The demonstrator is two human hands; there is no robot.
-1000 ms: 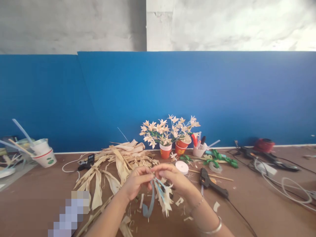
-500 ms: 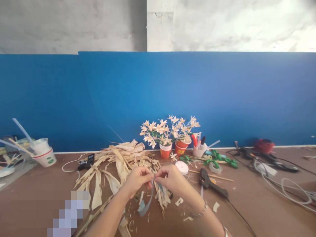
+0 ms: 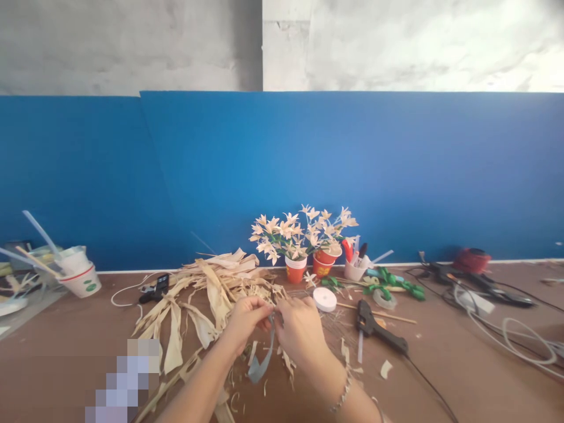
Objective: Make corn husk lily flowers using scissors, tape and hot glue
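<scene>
Over the middle of the table my left hand (image 3: 250,320) is closed in a pinch. A thin grey-blue strip (image 3: 261,370) hangs in a curl from between its fingertips. Touching those fingertips, my right hand (image 3: 302,330) is closed too, its back turned to me; whatever it grips is hidden behind its fingers. Dry corn husks (image 3: 215,291) are heaped just beyond and left of the hands. A white tape roll (image 3: 325,299) lies just beyond the right hand.
Red paper cups (image 3: 295,271) hold white flowers (image 3: 286,229) at the back. On the right are a glue gun (image 3: 381,332), green pieces (image 3: 390,282) and coiled cables (image 3: 524,338). A white cup (image 3: 81,282) with sticks stands left. Husk scraps (image 3: 386,369) are scattered about.
My right hand has turned inward, its back now facing me more, and its wrist has shifted left. The left hand stays nearly in place; the strip still hangs.
</scene>
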